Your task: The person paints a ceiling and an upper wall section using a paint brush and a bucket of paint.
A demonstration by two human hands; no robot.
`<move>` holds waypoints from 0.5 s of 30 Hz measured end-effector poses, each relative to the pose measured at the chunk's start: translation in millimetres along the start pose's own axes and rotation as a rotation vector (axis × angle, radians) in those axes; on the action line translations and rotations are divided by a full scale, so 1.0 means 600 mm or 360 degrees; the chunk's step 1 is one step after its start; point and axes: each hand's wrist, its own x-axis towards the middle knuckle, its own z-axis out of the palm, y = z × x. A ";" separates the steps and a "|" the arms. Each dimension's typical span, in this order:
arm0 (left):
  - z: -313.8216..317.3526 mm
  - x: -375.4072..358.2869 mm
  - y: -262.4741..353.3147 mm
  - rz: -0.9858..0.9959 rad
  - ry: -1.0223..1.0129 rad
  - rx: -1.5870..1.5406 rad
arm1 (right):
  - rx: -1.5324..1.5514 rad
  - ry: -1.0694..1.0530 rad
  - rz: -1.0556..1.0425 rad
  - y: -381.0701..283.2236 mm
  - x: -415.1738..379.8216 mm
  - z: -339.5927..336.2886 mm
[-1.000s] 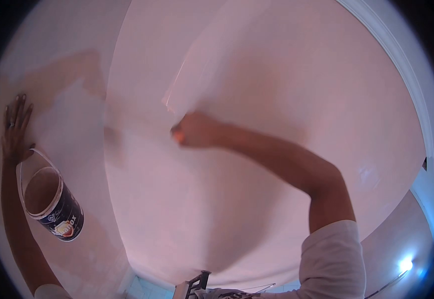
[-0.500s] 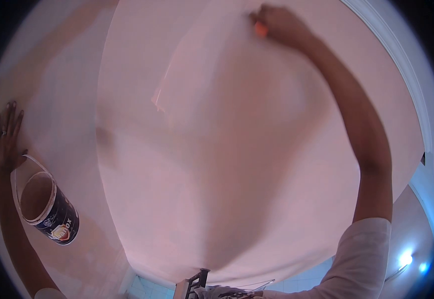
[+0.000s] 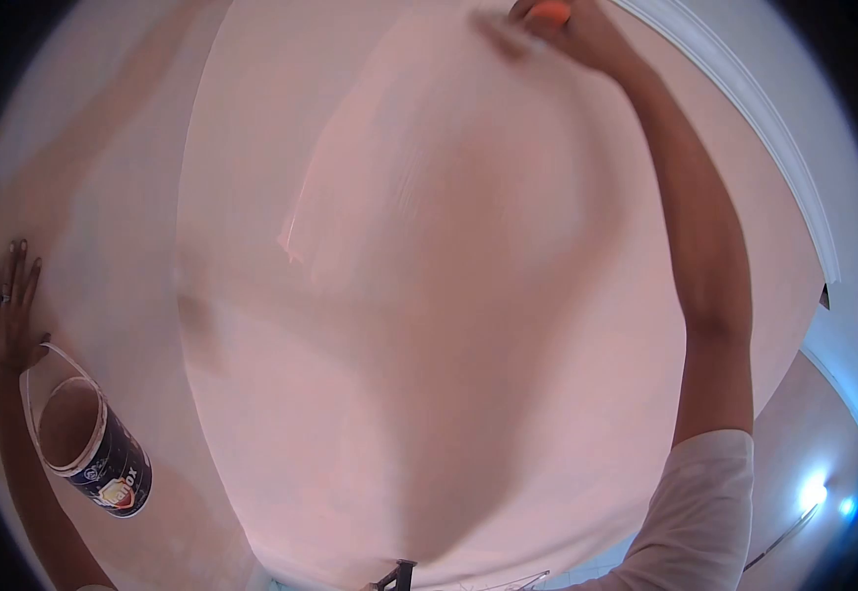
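My left hand lies flat against the left wall with its fingers spread, a ring on one of them. From its thumb hangs a dark paint bucket by its thin handle, the open top tilted toward me. At the top of the view, my right hand is closed around an orange tool, held close to the pinkish wall. What kind of tool it is I cannot tell; its working end is blurred. A smoother, pinker patch with a ragged lower edge lies left of that hand.
A white moulding runs along the upper right. Below my body shows the dark top of a ladder-like frame. A bright lamp shines at the lower right. My arm's shadow crosses the wall.
My right hand has moved up and slightly right with the orange tool. The left hand and hanging bucket appear lower, as the whole view has shifted.
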 end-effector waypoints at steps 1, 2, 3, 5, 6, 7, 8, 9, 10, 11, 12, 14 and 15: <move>0.000 0.001 -0.001 0.0003 -0.0002 0.0004 | -0.0253 0.0090 0.0178 -0.011 0.017 -0.036; 0.004 0.000 -0.002 0.0009 -0.0002 0.0003 | -0.0289 0.0132 0.0149 0.004 0.031 -0.051; 0.006 0.000 -0.003 0.0015 0.0010 -0.0001 | -0.0327 0.0175 0.0119 0.030 0.045 -0.061; 0.009 0.000 -0.004 0.0024 0.0046 -0.0011 | -0.0434 0.0217 0.0029 0.054 0.064 -0.064; 0.009 -0.001 -0.003 0.0026 0.0048 -0.0013 | -0.0501 0.0201 0.0030 0.059 0.073 -0.057; 0.008 -0.002 -0.002 0.0027 0.0049 -0.0015 | -0.0567 0.0188 0.0028 0.065 0.079 -0.048; 0.004 -0.002 0.000 0.0014 0.0038 -0.0013 | -0.0583 0.0159 0.0097 0.066 0.079 -0.035; 0.002 -0.001 0.001 0.0007 0.0036 -0.0012 | -0.0600 0.0130 0.0167 0.067 0.077 -0.018; 0.000 0.000 0.001 -0.0001 0.0034 -0.0011 | -0.0619 0.0108 0.0236 0.054 0.077 -0.008; 0.001 -0.001 0.000 0.0005 0.0035 -0.0018 | -0.0624 0.0009 0.0336 0.042 0.065 0.005; 0.002 -0.001 0.001 0.0010 0.0047 -0.0020 | -0.0852 0.0183 -0.0218 0.094 0.044 0.036; 0.005 -0.002 0.002 0.0004 0.0079 -0.0019 | -0.0434 0.0158 -0.0320 0.047 -0.013 0.037; 0.006 -0.004 0.002 0.0006 0.0092 -0.0012 | -0.0279 0.0138 -0.0262 0.003 -0.040 0.032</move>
